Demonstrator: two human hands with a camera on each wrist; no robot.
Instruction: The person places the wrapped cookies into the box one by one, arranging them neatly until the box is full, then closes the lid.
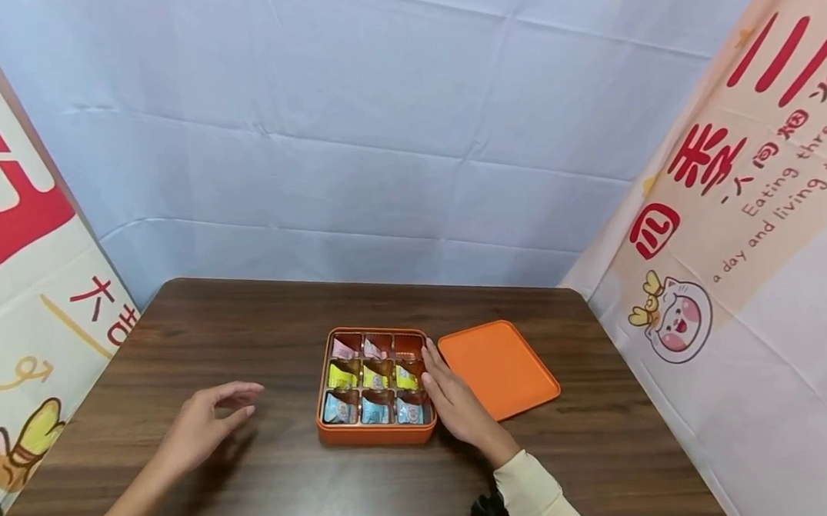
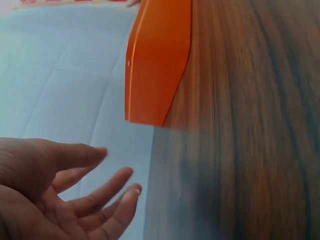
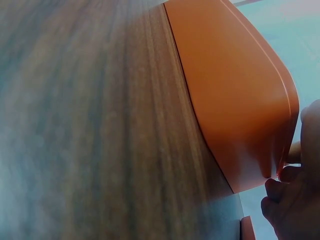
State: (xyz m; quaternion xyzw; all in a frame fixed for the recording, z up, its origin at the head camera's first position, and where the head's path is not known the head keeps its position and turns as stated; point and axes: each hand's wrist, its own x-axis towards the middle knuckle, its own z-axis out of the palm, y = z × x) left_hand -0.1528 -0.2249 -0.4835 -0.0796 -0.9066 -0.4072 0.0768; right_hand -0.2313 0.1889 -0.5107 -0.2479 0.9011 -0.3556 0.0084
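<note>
An orange square box point(image 1: 376, 435) stands on the table with a brown divided tray inside. Pink sweets point(image 1: 344, 349) in wrappers lie in its back row, yellow ones point(image 1: 375, 377) in the middle, blue ones point(image 1: 375, 410) in front. The back right compartment shows its brown floor. My right hand point(image 1: 455, 406) lies along the box's right side, fingers stretched out, fingertips at the rim; in the right wrist view they meet the box wall point(image 3: 235, 85). To the left of the box, my left hand point(image 1: 209, 421) hovers with fingers loosely bent and thumb apart, holding nothing.
An orange lid point(image 1: 498, 370) lies flat on the dark wooden table point(image 1: 271, 487), right of the box and beyond my right hand. A black device point(image 1: 489, 509) sits at my right wrist. Pale cloth hangs behind the table, with printed cloths at both sides.
</note>
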